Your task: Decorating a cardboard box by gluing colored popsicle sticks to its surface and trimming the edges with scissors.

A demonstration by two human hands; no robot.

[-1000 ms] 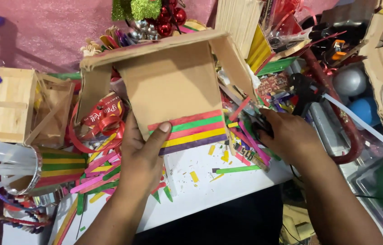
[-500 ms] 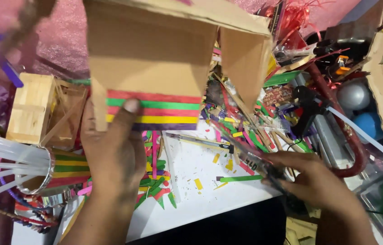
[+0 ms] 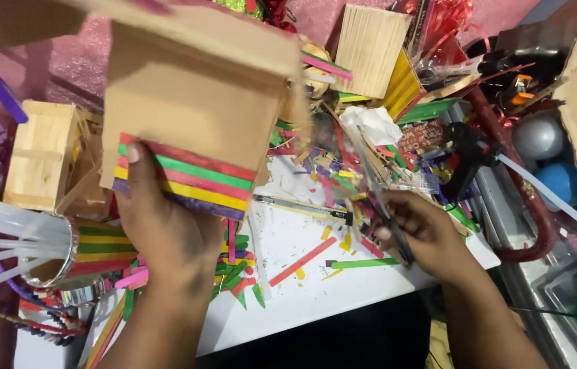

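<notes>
Raised higher, light, stiff brown cardboard house striped with coloured sticks stays gripped at its base by left hand; right hand clasps slim dark tool.

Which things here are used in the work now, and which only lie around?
In use: cardboard house with coloured sticks, in left hand; scissors, in right hand.

Lying about: glue gun, wooden box, plain stick stack, loose sticks, balls.

Matt brown cardboard house with painted wooden strips; at 9 o'clock, pale bare-wood crate; at 3 o'clock, glossy silver ball; smooth white paper sheet below.
</notes>
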